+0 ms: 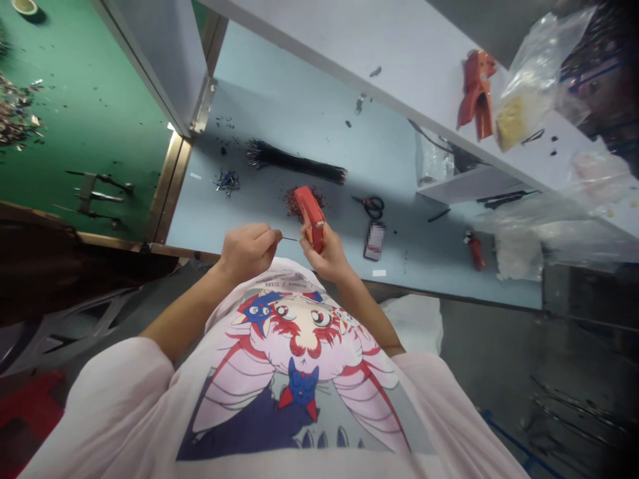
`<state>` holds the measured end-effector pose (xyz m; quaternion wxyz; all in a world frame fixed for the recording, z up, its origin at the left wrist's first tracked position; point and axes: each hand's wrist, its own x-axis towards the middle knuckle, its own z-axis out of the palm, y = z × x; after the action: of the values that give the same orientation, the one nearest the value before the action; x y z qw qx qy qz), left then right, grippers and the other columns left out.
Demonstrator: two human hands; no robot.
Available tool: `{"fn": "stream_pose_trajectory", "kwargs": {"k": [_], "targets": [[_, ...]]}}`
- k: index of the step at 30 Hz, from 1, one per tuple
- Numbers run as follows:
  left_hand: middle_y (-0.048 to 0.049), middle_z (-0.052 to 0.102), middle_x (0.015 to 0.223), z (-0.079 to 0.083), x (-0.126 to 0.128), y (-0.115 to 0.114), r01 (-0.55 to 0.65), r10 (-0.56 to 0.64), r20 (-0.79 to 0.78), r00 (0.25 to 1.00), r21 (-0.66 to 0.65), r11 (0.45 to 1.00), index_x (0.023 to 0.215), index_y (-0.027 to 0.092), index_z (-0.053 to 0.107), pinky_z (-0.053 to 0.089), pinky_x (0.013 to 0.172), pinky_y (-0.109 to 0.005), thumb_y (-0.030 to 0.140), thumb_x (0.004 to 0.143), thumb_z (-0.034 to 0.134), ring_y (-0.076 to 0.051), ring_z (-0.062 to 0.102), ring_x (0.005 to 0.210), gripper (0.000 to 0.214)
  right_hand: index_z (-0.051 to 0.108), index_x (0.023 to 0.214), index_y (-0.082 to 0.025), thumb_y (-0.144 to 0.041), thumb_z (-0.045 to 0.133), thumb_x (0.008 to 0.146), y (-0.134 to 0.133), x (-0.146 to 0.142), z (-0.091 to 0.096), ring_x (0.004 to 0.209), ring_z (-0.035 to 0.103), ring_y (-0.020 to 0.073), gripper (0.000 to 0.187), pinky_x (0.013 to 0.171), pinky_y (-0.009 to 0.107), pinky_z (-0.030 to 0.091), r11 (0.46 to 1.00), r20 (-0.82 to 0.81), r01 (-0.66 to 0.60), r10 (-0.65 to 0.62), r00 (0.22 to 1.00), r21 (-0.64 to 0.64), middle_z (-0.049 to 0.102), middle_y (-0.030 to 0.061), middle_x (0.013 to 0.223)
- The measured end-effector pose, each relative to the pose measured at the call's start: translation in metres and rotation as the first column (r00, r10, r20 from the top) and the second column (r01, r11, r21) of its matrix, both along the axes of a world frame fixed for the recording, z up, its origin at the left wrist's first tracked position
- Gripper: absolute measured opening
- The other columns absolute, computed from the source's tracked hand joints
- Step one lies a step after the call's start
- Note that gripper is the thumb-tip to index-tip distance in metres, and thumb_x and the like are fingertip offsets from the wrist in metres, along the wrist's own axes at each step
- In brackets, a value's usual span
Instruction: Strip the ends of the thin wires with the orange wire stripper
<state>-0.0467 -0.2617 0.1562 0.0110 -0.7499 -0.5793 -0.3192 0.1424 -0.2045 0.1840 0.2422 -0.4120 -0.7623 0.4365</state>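
Note:
My left hand [248,247] is closed in a pinch on a thin dark wire [289,239], whose tip points toward the tool. My right hand [323,256] is wrapped round a red hand tool [309,207], a stripper or crimper, held upright over the pale blue bench [279,113]. The two hands sit close together at the bench's near edge, above my printed shirt. A small heap of red scraps [293,199] lies just behind the tool. A bundle of black wires [294,161] lies further back on the bench.
Scissors [372,205] and a phone [374,241] lie right of my hands, a small red item [476,249] further right. A second red tool [476,90] and plastic bags [536,73] rest on the shelf. A green mat [90,120] with metal tools lies left.

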Motion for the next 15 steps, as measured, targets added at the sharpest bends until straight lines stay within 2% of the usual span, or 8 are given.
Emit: {"fn": "stream_pose_trajectory", "kwargs": {"k": [2, 4, 6, 9, 12, 14, 15], "targets": [[-0.0012, 0.059, 0.062, -0.006, -0.02, 0.001, -0.134, 0.135, 0.023, 0.991, -0.064, 0.989, 0.076, 0.02, 0.065, 0.031, 0.054, -0.026, 0.02, 0.081, 0.052, -0.013, 0.052, 0.06, 0.014, 0.047, 0.087, -0.019, -0.017, 0.054, 0.075, 0.005, 0.012, -0.002, 0.059, 0.041, 0.0107, 0.014, 0.058, 0.025, 0.036, 0.999, 0.003, 0.03, -0.03, 1.0, -0.028, 0.046, -0.0029, 0.07], [-0.0015, 0.06, 0.063, -0.011, -0.049, 0.0, -0.296, 0.307, 0.068, 0.949, -0.128, 0.946, 0.078, 0.019, 0.067, 0.033, 0.055, -0.025, 0.023, 0.08, 0.054, -0.013, 0.052, 0.059, 0.013, 0.049, 0.086, -0.019, -0.019, 0.055, 0.075, 0.013, 0.031, -0.006, 0.061, 0.043, 0.0111, 0.012, 0.06, 0.025, 0.037, 0.992, -0.009, 0.104, -0.105, 0.994, -0.07, 0.048, -0.0018, 0.073], [-0.0007, 0.06, 0.064, -0.015, -0.074, -0.002, -0.365, 0.397, 0.152, 0.905, -0.2, 0.909, 0.079, 0.019, 0.067, 0.036, 0.058, -0.024, 0.026, 0.079, 0.056, -0.012, 0.052, 0.059, 0.013, 0.05, 0.084, -0.019, -0.022, 0.054, 0.076, 0.021, 0.051, -0.015, 0.063, 0.045, 0.0115, 0.01, 0.061, 0.026, 0.039, 0.976, -0.023, 0.177, -0.181, 0.983, -0.128, 0.05, -0.001, 0.075], [0.0013, 0.059, 0.062, -0.024, -0.087, -0.001, -0.307, 0.424, 0.319, 0.848, -0.358, 0.882, 0.078, 0.018, 0.067, 0.038, 0.059, -0.022, 0.029, 0.076, 0.059, -0.01, 0.051, 0.058, 0.014, 0.049, 0.084, -0.02, -0.023, 0.055, 0.072, 0.034, 0.063, -0.046, 0.061, 0.045, 0.0113, 0.014, 0.062, 0.026, 0.041, 0.948, 0.022, 0.266, -0.267, 0.964, -0.177, 0.05, -0.0019, 0.074], [0.0024, 0.056, 0.06, -0.043, -0.065, 0.013, -0.184, 0.467, 0.482, 0.741, -0.523, 0.832, 0.078, 0.017, 0.066, 0.037, 0.057, -0.021, 0.03, 0.073, 0.06, -0.009, 0.048, 0.056, 0.015, 0.049, 0.082, -0.019, -0.02, 0.053, 0.067, 0.047, 0.046, -0.095, 0.064, 0.046, 0.0127, 0.016, 0.07, 0.029, 0.044, 0.896, 0.265, 0.418, -0.372, 0.89, -0.147, 0.051, -0.0019, 0.073], [0.0024, 0.055, 0.06, -0.063, -0.043, 0.027, -0.084, 0.551, 0.587, 0.593, -0.635, 0.768, 0.076, 0.016, 0.064, 0.037, 0.054, -0.019, 0.028, 0.071, 0.061, -0.008, 0.046, 0.055, 0.013, 0.049, 0.082, -0.019, -0.019, 0.055, 0.064, 0.058, 0.027, -0.129, 0.067, 0.049, 0.0152, 0.019, 0.074, 0.033, 0.045, 0.884, 0.319, 0.44, -0.376, 0.87, -0.157, 0.054, -0.0008, 0.072], [0.003, 0.053, 0.058, -0.074, -0.033, 0.035, -0.029, 0.637, 0.609, 0.473, -0.712, 0.702, 0.075, 0.016, 0.062, 0.035, 0.051, -0.018, 0.027, 0.07, 0.062, -0.007, 0.044, 0.052, 0.012, 0.05, 0.084, -0.019, -0.019, 0.056, 0.063, 0.064, 0.018, -0.143, 0.067, 0.05, 0.0166, 0.022, 0.075, 0.034, 0.045, 0.88, 0.337, 0.445, -0.373, 0.865, -0.168, 0.055, -0.0004, 0.072]]}}
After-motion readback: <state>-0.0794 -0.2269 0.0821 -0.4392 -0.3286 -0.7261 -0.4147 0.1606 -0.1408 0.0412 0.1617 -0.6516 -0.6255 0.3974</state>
